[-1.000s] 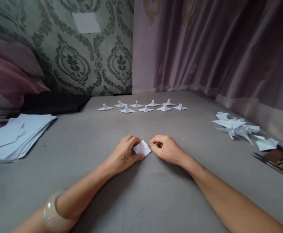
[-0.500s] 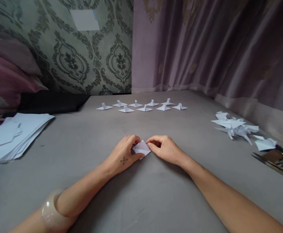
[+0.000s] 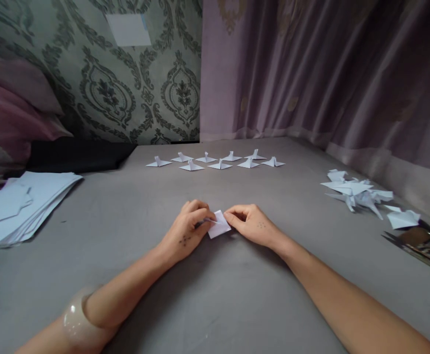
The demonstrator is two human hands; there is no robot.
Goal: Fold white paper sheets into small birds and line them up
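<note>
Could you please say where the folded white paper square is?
In the head view, the paper square is below centre, between the left hand and right hand.

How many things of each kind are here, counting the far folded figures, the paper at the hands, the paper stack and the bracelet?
Folded figures: 9
Small paper between left hand and right hand: 1
Paper stack: 1
Bracelet: 1
Total: 12
The heap at right is left out; its pieces overlap.
</note>
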